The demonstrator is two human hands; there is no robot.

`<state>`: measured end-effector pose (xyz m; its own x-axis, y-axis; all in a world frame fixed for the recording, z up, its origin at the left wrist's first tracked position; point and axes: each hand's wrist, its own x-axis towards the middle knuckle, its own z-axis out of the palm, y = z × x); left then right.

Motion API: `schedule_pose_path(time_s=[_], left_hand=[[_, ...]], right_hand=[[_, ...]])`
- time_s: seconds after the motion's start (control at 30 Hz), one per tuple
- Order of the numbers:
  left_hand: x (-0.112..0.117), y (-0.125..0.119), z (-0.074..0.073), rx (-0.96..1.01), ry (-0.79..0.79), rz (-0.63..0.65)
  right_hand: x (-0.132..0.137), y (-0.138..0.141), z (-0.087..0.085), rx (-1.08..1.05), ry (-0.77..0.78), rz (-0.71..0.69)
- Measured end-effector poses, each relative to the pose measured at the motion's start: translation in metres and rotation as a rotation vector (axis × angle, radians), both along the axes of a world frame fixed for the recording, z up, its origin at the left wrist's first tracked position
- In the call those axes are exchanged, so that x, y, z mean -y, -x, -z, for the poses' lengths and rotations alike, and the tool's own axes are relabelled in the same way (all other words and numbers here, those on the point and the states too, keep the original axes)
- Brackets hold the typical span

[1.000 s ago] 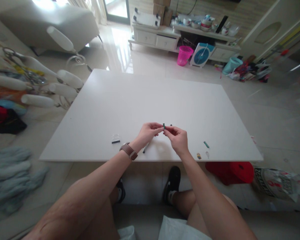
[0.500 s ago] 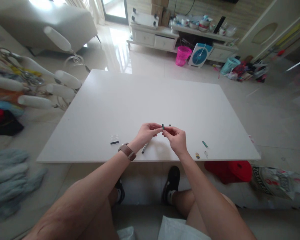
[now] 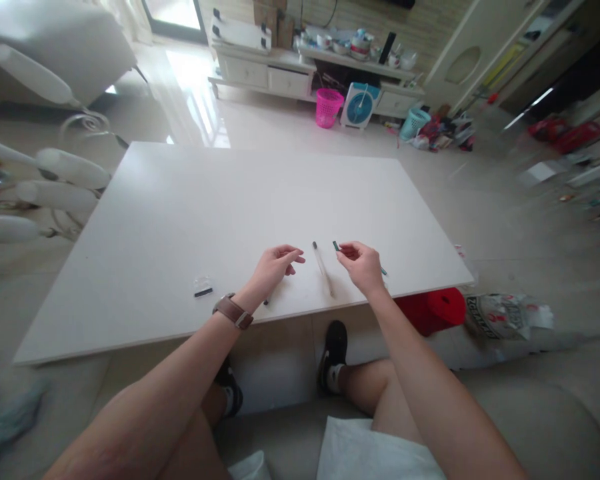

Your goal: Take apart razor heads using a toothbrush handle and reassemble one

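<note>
My right hand (image 3: 361, 265) pinches a small dark green strip (image 3: 336, 246) between thumb and fingertips, just above the table. Opposite it, my left hand (image 3: 279, 262) hovers with fingers loosely apart and nothing visible in them; a brown-strapped watch (image 3: 233, 311) is on that wrist. Between the hands lies a thin pale stick with a dark tip (image 3: 323, 269). The dark end of another rod (image 3: 267, 302) shows beneath my left hand. Behind my right hand a second green strip (image 3: 383, 271) is mostly hidden. Farther left sits a black strip (image 3: 203, 292) beside a clear plastic piece.
The white table (image 3: 250, 200) spans the view before me. Beyond it stand a pink basket (image 3: 329, 108), a blue-and-white fan (image 3: 360, 105) and a low cabinet (image 3: 247, 71). A red stool-like object (image 3: 443, 310) is under the right edge; a white curled-arm lamp (image 3: 73, 167) is at left.
My hands have parted: the green strip stays in my right hand, while my left has let go and drawn left. The view has turned rightward, and the pale stick now shows fully.
</note>
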<state>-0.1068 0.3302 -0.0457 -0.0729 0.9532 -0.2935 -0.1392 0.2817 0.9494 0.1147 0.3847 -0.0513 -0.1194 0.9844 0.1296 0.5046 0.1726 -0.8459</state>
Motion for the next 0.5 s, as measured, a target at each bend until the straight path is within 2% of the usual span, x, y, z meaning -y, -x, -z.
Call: schedule_pose_path(time_s=[0.17, 0.27, 0.37, 0.5], left_hand=[[0.002, 0.000, 0.002, -0.111, -0.009, 0.072], [0.000, 0.001, 0.001, -0.182, -0.028, 0.093], [-0.003, 0.003, -0.002, -0.220, -0.035, 0.108], [-0.007, 0.004, -0.005, -0.230, -0.031, 0.115]], right_hand=[[-0.016, -0.091, 0.017, 0.438, 0.100, 0.093], [-0.019, -0.130, 0.031, 0.616, 0.140, 0.086], [-0.020, -0.149, 0.042, 0.718, 0.160, 0.060], [-0.020, -0.154, 0.052, 0.735, 0.171, 0.089]])
